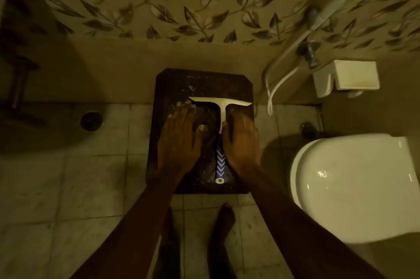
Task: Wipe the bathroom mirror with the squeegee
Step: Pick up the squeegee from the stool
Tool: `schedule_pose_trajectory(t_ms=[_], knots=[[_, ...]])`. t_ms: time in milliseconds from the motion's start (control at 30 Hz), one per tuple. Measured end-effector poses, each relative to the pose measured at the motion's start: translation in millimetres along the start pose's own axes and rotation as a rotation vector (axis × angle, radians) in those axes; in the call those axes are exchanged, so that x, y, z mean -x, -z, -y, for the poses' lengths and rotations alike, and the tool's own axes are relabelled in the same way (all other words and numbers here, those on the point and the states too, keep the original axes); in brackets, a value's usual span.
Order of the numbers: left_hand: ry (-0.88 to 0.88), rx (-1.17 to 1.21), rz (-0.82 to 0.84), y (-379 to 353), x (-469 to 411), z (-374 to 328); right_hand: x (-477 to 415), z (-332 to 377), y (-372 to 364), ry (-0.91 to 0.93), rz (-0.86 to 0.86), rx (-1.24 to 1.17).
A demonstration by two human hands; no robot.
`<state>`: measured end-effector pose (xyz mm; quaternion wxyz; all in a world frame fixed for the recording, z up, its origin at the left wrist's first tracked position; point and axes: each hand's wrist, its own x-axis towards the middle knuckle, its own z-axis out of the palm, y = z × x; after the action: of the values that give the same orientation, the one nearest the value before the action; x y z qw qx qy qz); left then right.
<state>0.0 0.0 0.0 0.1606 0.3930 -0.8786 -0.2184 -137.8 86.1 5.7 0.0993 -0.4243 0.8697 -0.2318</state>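
A T-shaped squeegee (221,108) with a white blade and a blue-and-white patterned handle lies flat on a dark stool (200,83) against the wall. My left hand (179,140) rests flat on the stool just left of the handle, fingers spread, fingertips near the blade's left end. My right hand (242,142) lies flat on the right side, its thumb touching the white shaft. Neither hand grips the squeegee. No mirror shows in this view.
A white toilet with closed lid (354,185) stands at the right. A white wall box (347,76), a hose (276,87) and a spray head hang on the leaf-patterned wall. Floor drains (91,120) sit in the tiled floor. My bare feet (223,222) are below.
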Motion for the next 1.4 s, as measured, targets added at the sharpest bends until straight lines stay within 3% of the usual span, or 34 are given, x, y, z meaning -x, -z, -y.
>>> schedule_pose_trajectory(t_ms=[200, 433, 700, 933, 1133, 1400], knots=[[0.058, -0.04, 0.068, -23.1, -2.0, 21.7, -10.6, -3.4, -30.0, -0.193, 0.03, -0.107], [0.086, -0.035, 0.001, 6.8, -8.8, 24.3, -17.8, 16.7, -15.7, -0.335, 0.028, -0.366], [0.013, 0.053, -0.093, 119.0, 6.3, -11.7, -7.5, 89.7, 70.8, -0.372, -0.229, -0.567], [-0.113, -0.064, -0.142, 235.6, 14.2, -25.3, 27.8, 175.3, 141.7, -0.436, -0.279, -0.671], [-0.102, -0.117, -0.257, 315.1, 39.2, -21.3, 57.4, 253.2, 186.0, -0.377, -0.313, -0.763], [-0.17, -0.106, -0.433, 409.0, 81.3, -1.0, 87.8, 353.5, 212.0, -0.222, -0.226, -0.959]])
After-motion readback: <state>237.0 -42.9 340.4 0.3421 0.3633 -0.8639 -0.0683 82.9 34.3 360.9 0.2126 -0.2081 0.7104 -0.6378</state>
